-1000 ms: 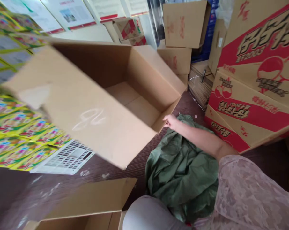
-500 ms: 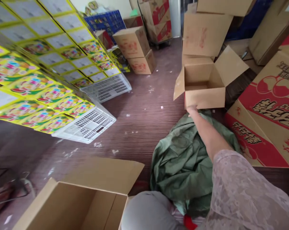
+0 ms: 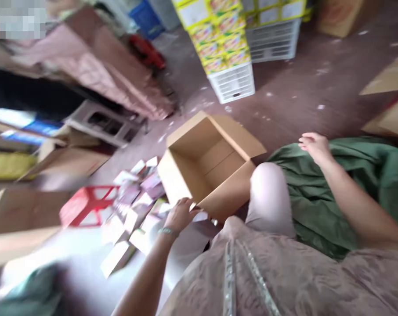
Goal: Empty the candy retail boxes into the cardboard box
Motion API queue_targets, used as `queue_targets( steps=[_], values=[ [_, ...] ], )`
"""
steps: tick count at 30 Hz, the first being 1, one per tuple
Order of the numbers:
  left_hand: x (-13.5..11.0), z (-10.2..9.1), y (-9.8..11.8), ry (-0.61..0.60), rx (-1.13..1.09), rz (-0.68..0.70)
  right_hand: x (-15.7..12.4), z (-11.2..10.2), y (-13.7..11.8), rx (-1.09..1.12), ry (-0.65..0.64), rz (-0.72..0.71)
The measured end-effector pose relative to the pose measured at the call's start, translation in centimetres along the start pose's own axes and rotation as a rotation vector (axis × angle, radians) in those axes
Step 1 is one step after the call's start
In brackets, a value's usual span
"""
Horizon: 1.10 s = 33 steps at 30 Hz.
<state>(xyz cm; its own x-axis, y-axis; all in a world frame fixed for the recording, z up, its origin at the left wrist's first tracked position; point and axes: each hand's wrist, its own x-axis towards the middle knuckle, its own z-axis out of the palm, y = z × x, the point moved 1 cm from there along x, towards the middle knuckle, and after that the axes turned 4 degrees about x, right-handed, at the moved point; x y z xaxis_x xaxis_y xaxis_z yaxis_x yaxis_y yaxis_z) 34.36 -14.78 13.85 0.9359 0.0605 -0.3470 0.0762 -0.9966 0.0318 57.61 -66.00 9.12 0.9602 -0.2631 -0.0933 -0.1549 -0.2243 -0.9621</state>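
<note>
An opened cardboard box (image 3: 223, 193) stands before my knees, its flaps folded out and its inside showing bare cardboard. My left hand (image 3: 179, 215), with a bracelet at the wrist, is at the box's near left corner, fingers bent over the edge. Beside it on the left lies a heap of small boxes (image 3: 142, 197), white and purplish, blurred. In the air to the right, my right hand (image 3: 316, 147) holds nothing I can see, its fingers loosely bent and apart. Below that arm spreads a crumpled green cloth (image 3: 337, 197).
A red plastic stool (image 3: 78, 206) lies at the heap's left. White crates (image 3: 233, 83) bear stacked yellow cartons (image 3: 220, 39) at the back. Another opened box (image 3: 392, 79) stands at the right edge. A pink cover (image 3: 96, 61) drapes something at the upper left.
My view has swung left, bringing the heap and stool into sight. My right hand has come away from the far opened box. My left hand now shows at the near box.
</note>
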Motion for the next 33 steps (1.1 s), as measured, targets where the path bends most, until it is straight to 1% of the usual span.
queue_targets(
  steps=[1,3,4,6,7,8,9,10,11,12,13,14,15,17,18,20,21,22,24,25,26,27,30,33],
  values=[
    [-1.4,0.5,-1.5,-0.004,-0.039,-0.044,-0.8,2.2,-0.8,-0.007,-0.069,-0.017],
    [-2.5,1.0,-4.6,0.077,-0.129,-0.160,-3.5,6.7,-2.8,-0.106,-0.223,-0.116],
    [-2.7,1.0,-6.4,0.146,-0.164,-0.234,-5.3,9.1,-3.7,-0.183,-0.311,-0.202],
    [-3.1,1.0,-10.6,0.266,-0.210,-0.414,-9.5,14.2,-5.0,-0.343,-0.497,-0.382],
    [-3.4,1.1,-12.9,0.300,-0.224,-0.519,-11.6,16.8,-5.2,-0.412,-0.583,-0.467],
    [-4.0,1.5,-15.3,0.307,-0.231,-0.626,-13.6,19.3,-5.1,-0.474,-0.664,-0.548],
    [-4.6,2.2,-17.5,0.275,-0.225,-0.725,-15.4,21.8,-4.6,-0.528,-0.741,-0.624],
    [-5.2,3.2,-19.4,0.209,-0.215,-0.805,-17.0,23.9,-3.9,-0.576,-0.808,-0.695],
    [-5.8,4.6,-20.9,0.123,-0.207,-0.860,-18.2,25.8,-3.0,-0.621,-0.868,-0.758],
    [-6.2,6.2,-21.7,0.035,-0.207,-0.890,-19.1,27.3,-1.9,-0.667,-0.923,-0.812],
    [-6.5,8.0,-21.9,-0.041,-0.223,-0.893,-19.7,28.3,-0.8,-0.718,-0.969,-0.859],
    [-6.7,9.9,-21.5,-0.091,-0.255,-0.881,-20.0,29.1,0.2,-0.775,-1.001,-0.898],
    [-6.7,11.8,-20.6,-0.112,-0.298,-0.865,-20.1,29.5,1.1,-0.835,-1.016,-0.933],
    [-6.5,15.1,-17.9,-0.096,-0.379,-0.818,-19.8,29.9,2.4,-0.951,-1.014,-0.976],
    [-6.3,16.4,-16.5,-0.084,-0.416,-0.792,-19.6,30.0,2.7,-0.999,-1.005,-0.981],
    [-6.0,18.1,-14.2,-0.055,-0.482,-0.754,-19.2,30.2,3.0,-1.071,-1.002,-0.967],
    [-5.9,18.5,-13.6,-0.022,-0.505,-0.775,-19.1,30.4,3.0,-1.097,-1.003,-0.958],
    [-6.0,18.6,-13.4,0.027,-0.519,-0.841,-19.1,30.5,3.0,-1.116,-1.003,-0.951],
    [-6.1,18.6,-14.1,0.127,-0.549,-1.080,-19.2,30.8,3.0,-1.139,-0.993,-0.952],
    [-6.2,18.5,-14.8,0.161,-0.580,-1.209,-19.3,30.9,3.0,-1.145,-0.982,-0.955],
    [-6.1,18.5,-15.6,0.179,-0.630,-1.310,-19.4,31.0,3.0,-1.150,-0.972,-0.959],
    [-6.0,18.5,-16.5,0.189,-0.696,-1.366,-19.5,31.1,3.0,-1.153,-0.969,-0.961],
    [-5.3,18.8,-18.5,0.245,-0.905,-1.433,-19.7,31.3,2.9,-1.153,-0.994,-0.962],
    [-5.5,19.0,-19.7,0.280,-0.987,-1.526,-19.6,31.8,2.8,-1.151,-1.043,-0.957]
  ],
)
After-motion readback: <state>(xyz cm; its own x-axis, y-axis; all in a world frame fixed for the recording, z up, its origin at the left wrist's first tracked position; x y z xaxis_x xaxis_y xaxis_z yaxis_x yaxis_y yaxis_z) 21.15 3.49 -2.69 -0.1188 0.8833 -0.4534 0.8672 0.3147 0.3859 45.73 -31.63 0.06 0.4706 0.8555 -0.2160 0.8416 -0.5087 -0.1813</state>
